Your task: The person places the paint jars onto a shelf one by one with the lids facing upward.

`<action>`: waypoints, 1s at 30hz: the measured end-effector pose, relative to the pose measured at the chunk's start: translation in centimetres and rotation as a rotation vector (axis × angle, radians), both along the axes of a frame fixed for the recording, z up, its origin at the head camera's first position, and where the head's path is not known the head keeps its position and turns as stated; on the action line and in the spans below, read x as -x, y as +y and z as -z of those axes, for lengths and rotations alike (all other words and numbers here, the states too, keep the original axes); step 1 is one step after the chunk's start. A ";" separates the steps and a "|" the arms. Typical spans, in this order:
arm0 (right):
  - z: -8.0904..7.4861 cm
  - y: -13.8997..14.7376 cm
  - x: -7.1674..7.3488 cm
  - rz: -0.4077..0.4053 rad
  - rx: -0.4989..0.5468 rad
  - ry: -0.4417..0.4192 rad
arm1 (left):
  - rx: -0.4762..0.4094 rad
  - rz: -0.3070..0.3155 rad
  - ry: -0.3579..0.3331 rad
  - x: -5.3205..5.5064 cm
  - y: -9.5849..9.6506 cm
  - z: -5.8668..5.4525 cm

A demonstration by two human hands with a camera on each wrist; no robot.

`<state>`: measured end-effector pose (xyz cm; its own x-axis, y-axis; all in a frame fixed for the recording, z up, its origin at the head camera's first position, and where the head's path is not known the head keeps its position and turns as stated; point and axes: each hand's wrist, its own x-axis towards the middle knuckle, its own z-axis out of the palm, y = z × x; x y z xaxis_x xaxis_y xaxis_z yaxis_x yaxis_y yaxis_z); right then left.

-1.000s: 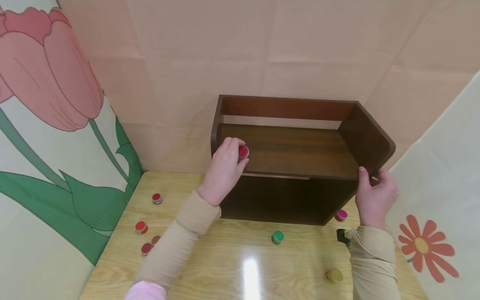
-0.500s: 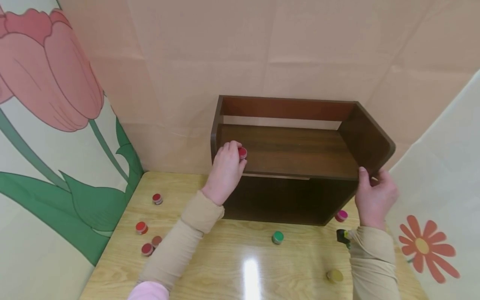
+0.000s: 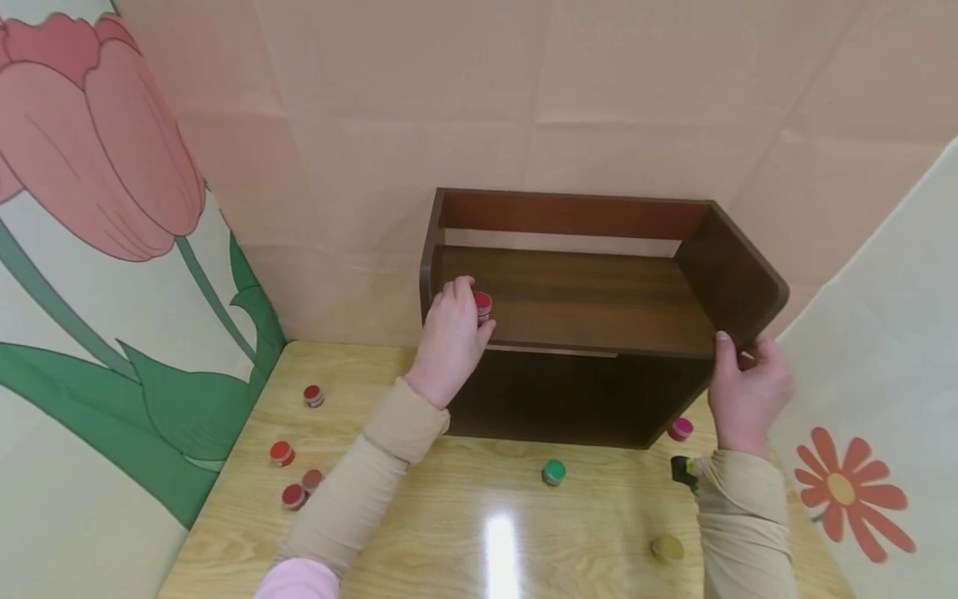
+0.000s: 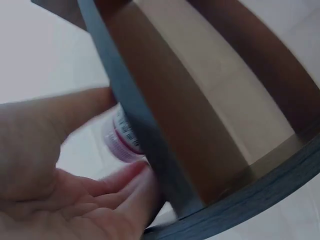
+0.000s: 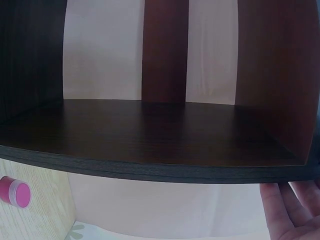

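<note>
Partly hidden | red-lidded jar (image 3: 483, 303) in left grip (image 3: 446, 343) | label (image 4: 126, 129) unreadable

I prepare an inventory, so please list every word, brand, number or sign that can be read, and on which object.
None can be read.
Jar held in the left hand: printed marks on its label, too blurred.
Other jars: too small to read.
Dark shelf: no text visible.

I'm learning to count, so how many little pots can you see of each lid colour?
Red or brownish-red pots: 5, one of them held
Green pot: 1
Bright pink pot: 1
Yellow pot: 1
Total in sight: 8
</note>
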<state>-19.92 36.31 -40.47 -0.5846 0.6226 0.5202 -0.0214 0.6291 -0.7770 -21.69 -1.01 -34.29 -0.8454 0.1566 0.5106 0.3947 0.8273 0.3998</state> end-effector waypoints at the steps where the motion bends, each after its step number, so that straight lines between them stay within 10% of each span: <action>1: 0.0 0.0 0.0 -0.001 0.000 -0.001 | 0.002 0.001 -0.020 -0.1 0.0 -0.1; 15: -0.1 -0.1 0.1 0.003 -0.004 0.010 | -0.192 0.174 -0.050 -4.3 -2.8 -3.8; 23: 0.0 -0.1 0.1 0.011 0.002 0.011 | -0.416 0.236 0.227 -6.2 -6.2 -5.5; 30: -0.1 -0.1 0.2 -0.002 0.002 0.013 | -0.534 0.084 0.387 -7.3 -10.4 -6.1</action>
